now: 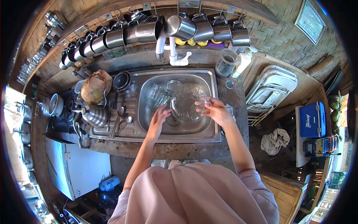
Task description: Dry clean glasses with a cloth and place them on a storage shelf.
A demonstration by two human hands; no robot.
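Observation:
Over the stainless steel sink (145,123), a clear glass dish (186,103) with a molded pattern is held up; whether it is a plate or a lid I cannot tell. My right hand (216,112) grips it at its right side, where a small clear knob-like piece (206,101) shows between the fingers. Close to the dish's left rim is my left hand (159,119), fingers apart; whether the fingertips touch the rim is unclear. Clear glass mugs (160,96) lie in the basin behind, and another round glass piece (172,121) shows partly below the dish.
A white faucet (179,59) rises behind the basin, under hanging steel mugs (114,39). Spoons (119,117), a steel kettle (95,115), a strainer (122,81) and a coconut (96,86) crowd the left. At right stand a plastic jar (227,63) and a pump bottle (244,61).

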